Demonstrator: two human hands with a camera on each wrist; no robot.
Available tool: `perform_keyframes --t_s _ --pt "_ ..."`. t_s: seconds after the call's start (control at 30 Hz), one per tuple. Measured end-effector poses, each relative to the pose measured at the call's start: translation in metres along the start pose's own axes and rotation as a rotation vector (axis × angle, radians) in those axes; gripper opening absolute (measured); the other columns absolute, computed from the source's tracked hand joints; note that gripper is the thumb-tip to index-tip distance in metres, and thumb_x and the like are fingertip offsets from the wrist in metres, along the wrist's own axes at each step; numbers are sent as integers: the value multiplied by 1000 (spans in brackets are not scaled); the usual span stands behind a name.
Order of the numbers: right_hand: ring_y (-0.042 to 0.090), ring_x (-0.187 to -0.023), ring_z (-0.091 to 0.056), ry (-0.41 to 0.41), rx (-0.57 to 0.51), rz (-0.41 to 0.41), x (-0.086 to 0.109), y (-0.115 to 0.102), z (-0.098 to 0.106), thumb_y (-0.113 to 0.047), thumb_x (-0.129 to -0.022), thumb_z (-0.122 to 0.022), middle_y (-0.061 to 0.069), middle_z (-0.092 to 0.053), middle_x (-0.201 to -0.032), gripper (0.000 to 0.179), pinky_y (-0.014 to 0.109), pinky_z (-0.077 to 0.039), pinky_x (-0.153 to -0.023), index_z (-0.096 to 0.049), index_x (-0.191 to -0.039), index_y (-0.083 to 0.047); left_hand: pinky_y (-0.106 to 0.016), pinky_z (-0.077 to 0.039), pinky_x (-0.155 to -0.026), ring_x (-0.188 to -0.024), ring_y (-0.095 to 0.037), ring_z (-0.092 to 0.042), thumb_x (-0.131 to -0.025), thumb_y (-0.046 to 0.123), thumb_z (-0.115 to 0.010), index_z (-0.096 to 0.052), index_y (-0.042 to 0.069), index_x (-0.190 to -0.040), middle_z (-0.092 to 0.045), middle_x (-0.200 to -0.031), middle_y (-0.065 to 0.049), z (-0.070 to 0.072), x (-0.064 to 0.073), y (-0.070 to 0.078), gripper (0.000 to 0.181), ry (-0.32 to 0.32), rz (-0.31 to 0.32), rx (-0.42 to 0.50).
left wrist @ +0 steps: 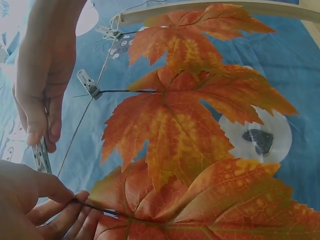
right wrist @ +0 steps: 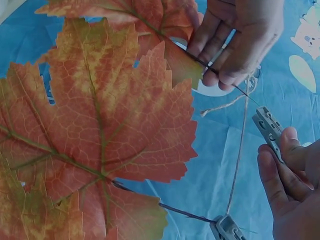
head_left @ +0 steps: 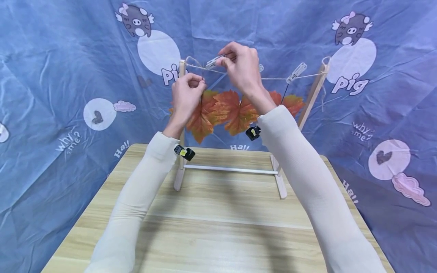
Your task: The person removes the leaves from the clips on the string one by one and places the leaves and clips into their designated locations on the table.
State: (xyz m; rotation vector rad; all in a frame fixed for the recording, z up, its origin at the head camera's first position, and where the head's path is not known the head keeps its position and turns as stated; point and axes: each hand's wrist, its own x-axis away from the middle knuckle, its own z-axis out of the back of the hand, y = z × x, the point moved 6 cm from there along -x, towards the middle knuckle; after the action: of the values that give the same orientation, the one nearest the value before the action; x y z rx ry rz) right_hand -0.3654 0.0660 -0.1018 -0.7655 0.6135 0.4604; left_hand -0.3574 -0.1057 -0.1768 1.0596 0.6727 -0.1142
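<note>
My left hand [head_left: 186, 93] pinches the dark stem [right wrist: 210, 69] of an orange artificial maple leaf [left wrist: 200, 200] just below the twine [head_left: 273, 79] near its left end. My right hand [head_left: 244, 66] grips a pale clothespin [right wrist: 270, 131] between thumb and fingers, its tip close to the twine and the stem end. Farther along hang two more orange leaves, a middle leaf [left wrist: 170, 120] and a far leaf [left wrist: 175, 35]. A clothespin [left wrist: 89, 84] clips the middle leaf's stem to the twine, and another clothespin [head_left: 297, 72] clips the far one.
The twine runs between a left wooden post [head_left: 182, 68] and a right wooden post [head_left: 314, 93], joined low down by a white rod [head_left: 232, 169]. This frame stands on a wood-grain table [head_left: 218, 235]. Behind hangs a blue printed cloth [head_left: 85, 68].
</note>
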Motion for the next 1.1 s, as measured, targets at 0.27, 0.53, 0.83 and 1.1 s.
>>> perform_keyframes --t_s 0.27,0.53,0.83,1.1 --pt "15 -105 -76 -22 -10 -77 2 7 9 -23 -107 -65 7 -80 -118 29 20 -59 -93 -72 -132 -8 -15 -54 -73 -84 -13 -74 -98 11 -71 -81 3 -106 -82 -104 -12 4 2 -6 15 9 -1 28" --pt "15 -108 -75 -25 -26 -90 5 11 22 -29 -104 -70 7 -78 -122 38 19 -58 -98 -69 -137 -10 -17 -59 -75 -85 -10 -76 -100 13 -70 -81 3 -109 -82 -102 -11 10 6 -15 17 5 22 72" --pt "18 -107 -74 1 -43 -46 18 13 39 -32 -102 -74 9 -78 -120 39 21 -58 -99 -71 -135 -10 -16 -58 -65 -77 -5 -73 -100 11 -69 -80 2 -107 -82 -100 -14 18 19 -28 16 10 42 137" --pt "13 -98 -71 70 -67 -15 29 18 54 -35 -100 -77 10 -77 -113 39 22 -58 -95 -74 -131 -11 -18 -59 -61 -69 -10 -71 -100 8 -70 -79 0 -105 -81 -91 -10 32 25 -38 13 97 33 279"
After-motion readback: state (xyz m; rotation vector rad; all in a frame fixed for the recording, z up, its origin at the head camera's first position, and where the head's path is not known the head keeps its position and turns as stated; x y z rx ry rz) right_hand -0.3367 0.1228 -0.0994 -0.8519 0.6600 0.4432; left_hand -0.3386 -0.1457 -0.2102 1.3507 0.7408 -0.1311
